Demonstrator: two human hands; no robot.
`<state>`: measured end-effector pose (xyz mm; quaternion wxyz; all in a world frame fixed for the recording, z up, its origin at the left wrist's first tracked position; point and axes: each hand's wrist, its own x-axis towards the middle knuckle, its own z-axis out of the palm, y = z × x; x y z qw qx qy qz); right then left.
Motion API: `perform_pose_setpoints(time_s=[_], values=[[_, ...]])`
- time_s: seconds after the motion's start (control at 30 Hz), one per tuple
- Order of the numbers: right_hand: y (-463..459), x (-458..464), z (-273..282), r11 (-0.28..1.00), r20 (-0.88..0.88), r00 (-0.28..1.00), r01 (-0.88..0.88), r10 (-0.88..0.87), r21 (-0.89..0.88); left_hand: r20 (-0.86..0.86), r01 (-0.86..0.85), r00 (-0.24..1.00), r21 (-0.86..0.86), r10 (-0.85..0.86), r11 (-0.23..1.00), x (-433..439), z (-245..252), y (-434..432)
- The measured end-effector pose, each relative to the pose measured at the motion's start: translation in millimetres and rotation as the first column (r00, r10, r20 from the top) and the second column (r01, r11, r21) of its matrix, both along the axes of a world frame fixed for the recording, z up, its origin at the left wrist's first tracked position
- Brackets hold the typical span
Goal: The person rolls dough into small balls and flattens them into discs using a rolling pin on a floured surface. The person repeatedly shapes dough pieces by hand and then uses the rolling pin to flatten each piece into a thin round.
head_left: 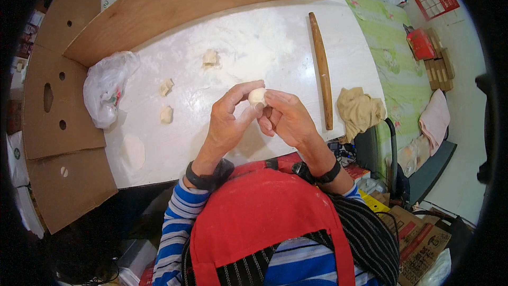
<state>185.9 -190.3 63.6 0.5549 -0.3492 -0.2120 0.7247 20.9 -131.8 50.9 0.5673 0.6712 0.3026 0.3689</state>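
Both of my hands meet above the near middle of a white, flour-dusted table [285, 143]. Between them is a small, pale ball of dough [257, 96]. My left hand [232, 113] curves its thumb and fingers around the ball from the left. The fingertips of my right hand [287, 113] press on its right side, with the lower fingers curled in. Three loose dough pieces rest to the left: one near the floury patch [210, 58], a second dough piece [166, 87] and a third dough piece [166, 114]. A flat, pale dough round [133, 151] lies at the table's left.
A wooden rolling pin [321, 71] lies lengthwise on the right, beside a crumpled tan cloth [359, 111] at the edge. A wooden board [206, 4] stands along the far side. Cardboard [63, 103] walls the left, with a clear plastic bag [107, 87] against it.
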Motion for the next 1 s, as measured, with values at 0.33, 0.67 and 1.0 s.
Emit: perform_pose_setpoints(time_s=[0.33,0.67,1.0], values=[[5,-16,1,0.732,0.745,0.053,-0.152,-0.665,0.664,0.516,0.321,0.846,-0.695,0.136,0.643,21,14,5],[52,-16,18,0.666,0.685,-0.025,-0.264,-0.728,0.698,0.69,0.538,0.72,-0.622,0.074,0.569,37,4,8],[57,-23,15,0.9,0.88,-0.24,-0.266,-0.409,0.346,0.692,0.472,0.679,-0.666,0.244,0.577,32,0,27]])
